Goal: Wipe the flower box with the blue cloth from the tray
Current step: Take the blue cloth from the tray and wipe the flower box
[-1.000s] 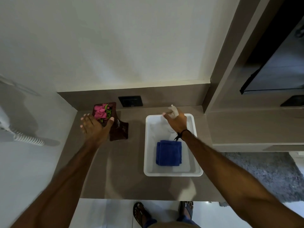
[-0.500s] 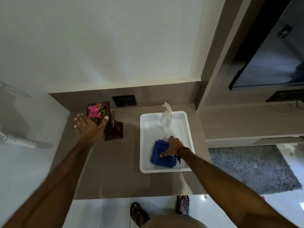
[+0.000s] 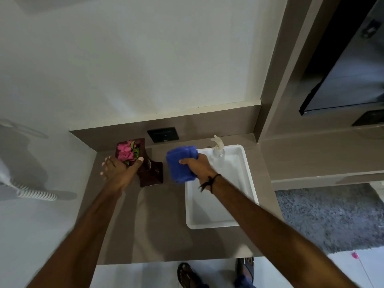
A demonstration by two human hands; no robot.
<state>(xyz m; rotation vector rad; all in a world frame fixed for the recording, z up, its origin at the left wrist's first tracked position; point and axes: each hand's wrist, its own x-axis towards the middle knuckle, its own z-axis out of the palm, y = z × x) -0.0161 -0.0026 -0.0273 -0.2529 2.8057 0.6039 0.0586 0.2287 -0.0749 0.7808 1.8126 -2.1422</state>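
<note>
The flower box (image 3: 151,171) is dark red-brown wood with pink flowers and green leaves on top, standing at the back left of the brown counter. My left hand (image 3: 119,170) rests against its left side, thumb over the top edge, fingers spread. My right hand (image 3: 197,166) grips the folded blue cloth (image 3: 180,163) and holds it in the air between the flower box and the white tray (image 3: 248,175), just right of the box and apart from it.
A clear spray bottle (image 3: 218,153) stands at the back of the tray. A black wall socket (image 3: 163,134) sits behind the counter. A coiled white cord (image 3: 36,194) hangs at the left wall. A brown column rises at the right, with grey carpet (image 3: 328,217) below.
My right hand went from the spray bottle down to the cloth in the tray, gripped it, and lifted it out leftward toward the flower box. My left hand stayed on the box.
</note>
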